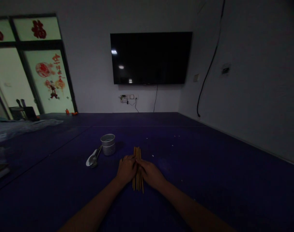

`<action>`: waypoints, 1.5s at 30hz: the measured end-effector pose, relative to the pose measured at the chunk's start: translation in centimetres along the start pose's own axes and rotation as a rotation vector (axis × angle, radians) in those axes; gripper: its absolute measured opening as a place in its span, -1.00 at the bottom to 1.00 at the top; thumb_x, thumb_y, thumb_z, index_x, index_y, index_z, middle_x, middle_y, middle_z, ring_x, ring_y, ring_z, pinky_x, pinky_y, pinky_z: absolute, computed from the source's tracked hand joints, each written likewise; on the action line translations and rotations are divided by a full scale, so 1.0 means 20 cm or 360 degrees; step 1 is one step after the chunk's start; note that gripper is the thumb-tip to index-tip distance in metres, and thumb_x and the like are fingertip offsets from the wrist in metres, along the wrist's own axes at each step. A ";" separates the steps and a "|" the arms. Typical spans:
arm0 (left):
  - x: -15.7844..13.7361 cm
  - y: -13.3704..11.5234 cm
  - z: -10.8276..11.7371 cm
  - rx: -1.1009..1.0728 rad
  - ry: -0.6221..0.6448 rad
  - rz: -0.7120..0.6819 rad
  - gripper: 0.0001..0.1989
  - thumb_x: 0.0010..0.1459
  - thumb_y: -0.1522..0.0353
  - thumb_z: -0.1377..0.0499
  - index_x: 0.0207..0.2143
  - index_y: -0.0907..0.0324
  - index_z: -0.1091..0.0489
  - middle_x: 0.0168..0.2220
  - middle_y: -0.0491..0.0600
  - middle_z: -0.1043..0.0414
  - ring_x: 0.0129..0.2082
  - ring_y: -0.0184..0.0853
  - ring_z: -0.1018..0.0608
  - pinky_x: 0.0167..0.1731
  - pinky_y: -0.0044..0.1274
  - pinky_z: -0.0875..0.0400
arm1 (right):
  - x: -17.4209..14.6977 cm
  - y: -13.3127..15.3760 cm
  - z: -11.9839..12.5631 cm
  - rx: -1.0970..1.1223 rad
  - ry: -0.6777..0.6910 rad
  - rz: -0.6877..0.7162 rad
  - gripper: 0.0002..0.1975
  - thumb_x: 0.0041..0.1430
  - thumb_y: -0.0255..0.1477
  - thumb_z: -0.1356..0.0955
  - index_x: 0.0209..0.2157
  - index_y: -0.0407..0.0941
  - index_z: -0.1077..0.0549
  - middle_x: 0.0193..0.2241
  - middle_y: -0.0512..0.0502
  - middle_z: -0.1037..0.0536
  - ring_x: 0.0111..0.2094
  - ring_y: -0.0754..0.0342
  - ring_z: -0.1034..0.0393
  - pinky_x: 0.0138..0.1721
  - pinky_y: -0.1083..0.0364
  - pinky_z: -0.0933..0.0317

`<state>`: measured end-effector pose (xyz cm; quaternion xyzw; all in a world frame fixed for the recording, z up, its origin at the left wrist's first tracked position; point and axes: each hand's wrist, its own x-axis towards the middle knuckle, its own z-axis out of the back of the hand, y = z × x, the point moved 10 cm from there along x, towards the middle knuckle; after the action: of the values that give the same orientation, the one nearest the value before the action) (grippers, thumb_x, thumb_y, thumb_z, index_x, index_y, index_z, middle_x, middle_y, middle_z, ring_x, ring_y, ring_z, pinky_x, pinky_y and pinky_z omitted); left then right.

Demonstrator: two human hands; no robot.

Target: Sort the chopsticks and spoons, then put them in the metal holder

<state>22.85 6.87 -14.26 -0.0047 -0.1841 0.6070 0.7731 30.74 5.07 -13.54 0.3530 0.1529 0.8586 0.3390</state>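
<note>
A loose bundle of wooden chopsticks [138, 184] lies on the dark blue tabletop [176, 206], pointing away from me. Pressed against its left side is my left hand [126, 168], with the fingers curled in at the sticks. From the right, my right hand [150, 173] grips the same bundle, and the fingertips of both hands meet over it. The chopsticks' middle is partly hidden by my fingers. To the left of my hands stands a metal cup [108, 146], upright. Beside it lie several spoons [92, 159], a white one among them.
Small white scraps [153, 156] are scattered on the table. Clear plastic wrapping [23, 127] and a black holder [28, 112] sit at the far left. Small orange items [67, 111] stand at the back edge. A black cable [207, 74] hangs on the right wall.
</note>
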 end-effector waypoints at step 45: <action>0.00 -0.01 0.01 -0.0059 -0.0049 -0.0085 -0.64 0.24 0.26 0.11 -0.04 0.11 -0.36 0.08 0.01 -0.32 0.06 -0.24 -0.34 -0.01 -0.39 -0.24 | 0.00 -0.09 -0.07 0.0033 0.0039 0.0019 -0.51 0.18 -0.58 -0.14 0.15 -0.10 -0.21 0.14 -0.19 -0.28 0.18 0.02 -0.11 0.16 -0.13 -0.03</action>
<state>22.99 6.78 -14.10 -0.0049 -0.2073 0.5826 0.7859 30.58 6.42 -15.40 0.3468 0.1639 0.8632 0.3282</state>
